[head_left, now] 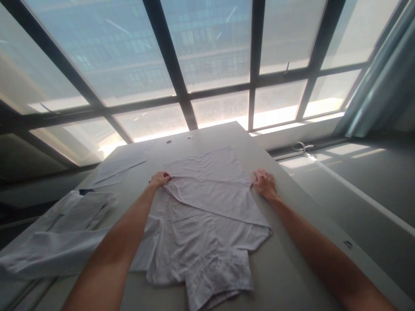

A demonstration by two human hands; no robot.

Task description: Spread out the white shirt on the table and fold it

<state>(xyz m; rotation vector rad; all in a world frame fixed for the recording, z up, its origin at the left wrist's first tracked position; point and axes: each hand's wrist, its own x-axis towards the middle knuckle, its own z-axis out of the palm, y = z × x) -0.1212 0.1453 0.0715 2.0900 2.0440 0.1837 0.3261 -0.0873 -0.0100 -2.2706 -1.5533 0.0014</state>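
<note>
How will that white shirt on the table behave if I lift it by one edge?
The white shirt looks thin and creased, so it would likely droop limply and unfold. Its wrinkled folds under both hands suggest it is light and may slide on the smooth table.
</note>
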